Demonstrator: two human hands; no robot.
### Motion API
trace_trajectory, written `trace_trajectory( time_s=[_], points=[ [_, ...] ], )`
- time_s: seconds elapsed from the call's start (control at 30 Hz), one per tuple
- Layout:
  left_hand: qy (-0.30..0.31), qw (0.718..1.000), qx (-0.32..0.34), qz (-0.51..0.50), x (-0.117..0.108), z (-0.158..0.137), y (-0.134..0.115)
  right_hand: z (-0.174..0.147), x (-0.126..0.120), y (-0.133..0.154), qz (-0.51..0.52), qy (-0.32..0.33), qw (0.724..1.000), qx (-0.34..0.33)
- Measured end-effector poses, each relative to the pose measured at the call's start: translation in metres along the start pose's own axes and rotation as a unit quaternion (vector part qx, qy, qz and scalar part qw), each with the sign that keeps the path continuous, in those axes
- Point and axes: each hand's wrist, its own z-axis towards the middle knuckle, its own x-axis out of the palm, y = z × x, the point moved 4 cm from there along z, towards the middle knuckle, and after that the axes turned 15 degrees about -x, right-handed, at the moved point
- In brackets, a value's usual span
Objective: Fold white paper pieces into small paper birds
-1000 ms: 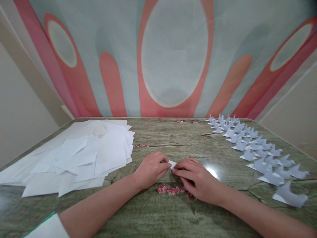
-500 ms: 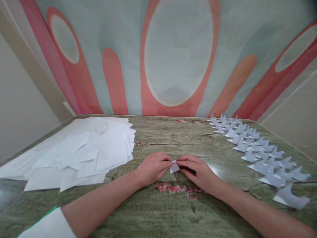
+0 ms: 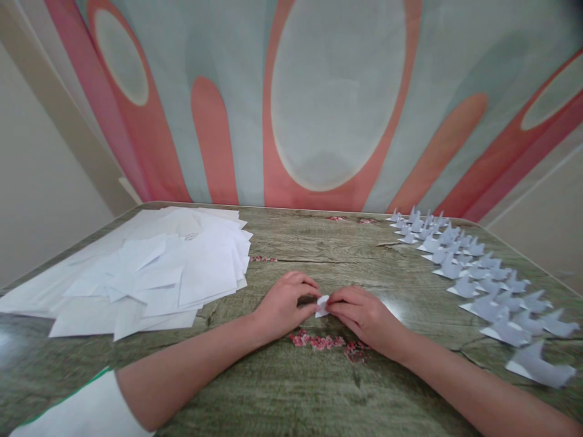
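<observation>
A small folded piece of white paper (image 3: 322, 306) is held between my two hands, just above the middle of the table. My left hand (image 3: 288, 306) reaches it from the left, thumb and fingertips at its edge with a gap between thumb and fingers. From the other side, my right hand (image 3: 367, 315) pinches the paper between thumb and fingers. The finer folds are too small to make out, and the right fingers cover part of it.
A spread pile of white paper sheets (image 3: 209, 261) covers the table's left side. Several folded white paper birds (image 3: 542, 364) stand in rows along the right. The wood-patterned table (image 3: 310, 394) bears pink flower prints and meets a patterned wall covering (image 3: 337, 97) behind.
The paper has turned in my fingers and shows a different, narrower shape. My left thumb and fingers have moved further apart. The camera view has shifted slightly.
</observation>
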Motion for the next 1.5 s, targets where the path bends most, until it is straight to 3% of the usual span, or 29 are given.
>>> trace_trajectory(
  time_s=[0.13,0.4,0.63,1.5],
  points=[
    [0.001,1.000,-0.021,-0.008,-0.002,0.000,0.000,0.002,0.000,0.000,0.018,0.017,1.000,0.008],
    [0.048,0.999,-0.022,-0.013,0.000,0.001,0.004,0.004,0.000,-0.005,0.121,0.000,0.987,0.107],
    [0.080,0.996,-0.045,0.004,-0.001,0.003,0.009,0.005,0.000,-0.004,0.143,-0.020,0.977,0.159],
    [0.058,0.994,-0.089,0.022,0.001,0.001,0.006,0.007,0.003,-0.007,0.128,-0.020,0.974,0.183]
  ],
)
